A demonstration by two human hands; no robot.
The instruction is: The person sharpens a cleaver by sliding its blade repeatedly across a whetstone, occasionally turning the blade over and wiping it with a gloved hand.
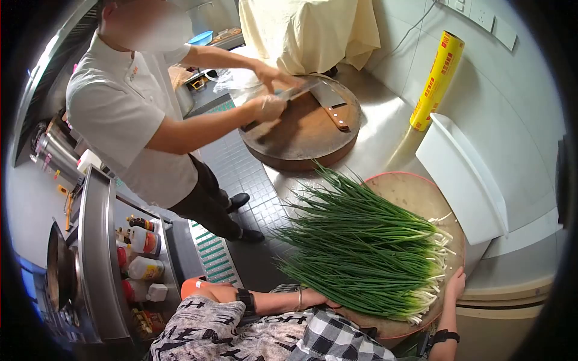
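Observation:
A large bunch of green scallions point(367, 253) lies on a round board point(406, 186) with a red rim, their white root ends toward the right. At the board's lower left edge my left hand point(316, 298) is closed on the rim, its fingertips hidden by the board and scallions. My right hand point(456, 283) grips the right edge near the roots, fingers partly out of sight.
Across from me a co-worker point(141, 108) holds a knife point(295, 91) over a thick round chopping block point(301, 132), where a cleaver point(331, 102) lies. A white bin point(460, 174), a yellow film roll point(438, 81) and a bottle shelf point(99, 240) stand around.

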